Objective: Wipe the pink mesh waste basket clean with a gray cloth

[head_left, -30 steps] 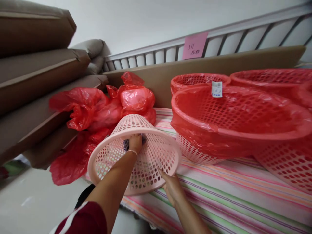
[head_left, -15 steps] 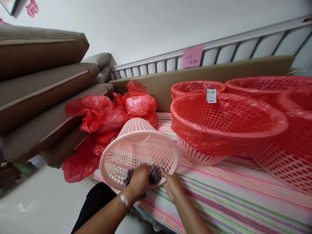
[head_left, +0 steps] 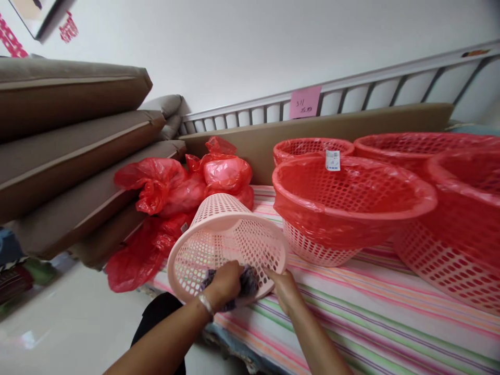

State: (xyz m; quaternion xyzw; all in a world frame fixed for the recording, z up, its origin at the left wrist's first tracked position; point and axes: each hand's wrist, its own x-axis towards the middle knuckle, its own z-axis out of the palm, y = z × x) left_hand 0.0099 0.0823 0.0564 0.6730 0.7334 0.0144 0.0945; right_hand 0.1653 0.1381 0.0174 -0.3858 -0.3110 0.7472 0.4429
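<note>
Pink basket (head_left: 222, 203), one, perforated: tipped on its side, mouth toward us. Purple-grey cloth (head_left: 249, 281), one: bunched inside, near the lower rim; our left hand (head_left: 226, 281) has its fingers closed over it. Our right hand (head_left: 285, 291) clasps the rim just rightward, thumb inside. Striped cover (head_left: 351, 291): front edge close below our grip, spread running off to the right. Lined basket (head_left: 353, 212), one: upright, to the right beyond our grip, red film inside and over its rim. Other lined baskets (head_left: 449, 268): farther right and behind. Red bags (head_left: 226, 174): heaped beyond our grip, leftward.
</note>
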